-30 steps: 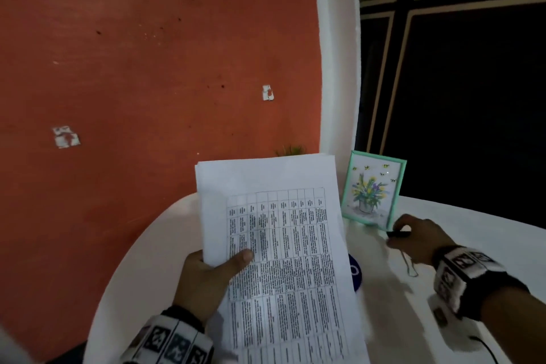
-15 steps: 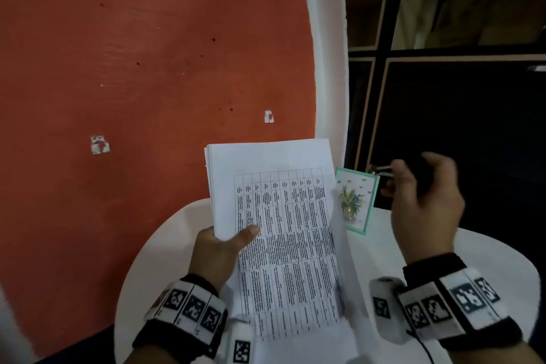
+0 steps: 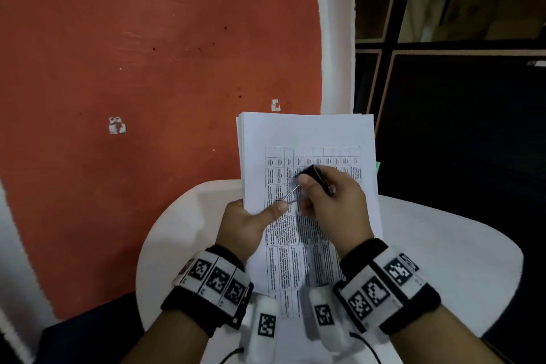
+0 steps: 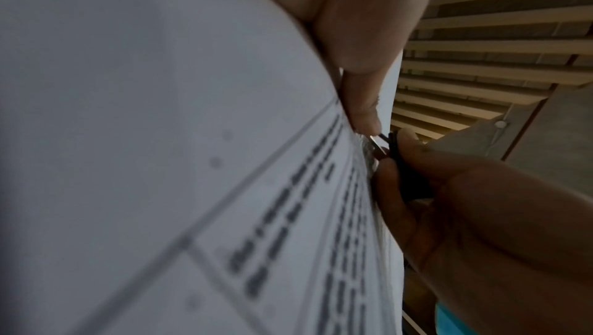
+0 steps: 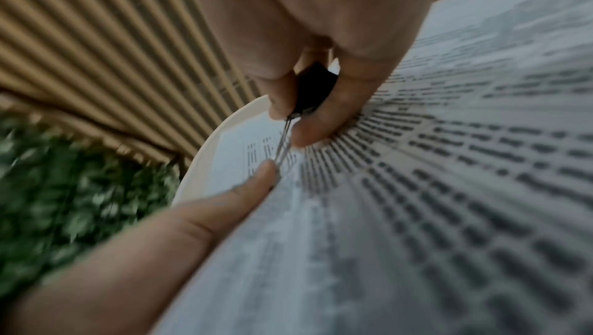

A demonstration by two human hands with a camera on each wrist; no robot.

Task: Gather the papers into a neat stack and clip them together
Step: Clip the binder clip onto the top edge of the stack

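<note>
White round table, lower centre of the frame

The table (image 3: 443,245) has a bare white top; a green edge (image 3: 378,167) peeks from behind the held sheets, upper right.

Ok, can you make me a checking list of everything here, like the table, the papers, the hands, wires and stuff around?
Surface: round white table, below the hands.
Job's things: paper stack with a printed table, held up above the table, edges roughly even; black binder clip with silver wire handles, not yet on the stack.
Clutter: a green-edged thing peeks out behind the stack's right edge; what it is cannot be told.
Hands: left hand grips the stack's left edge, thumb on top, near the clip's wire handle; right hand pinches the clip over the page.
Cables: thin black cable by the right wrist.
Surroundings: orange wall, dark window frames.
</note>
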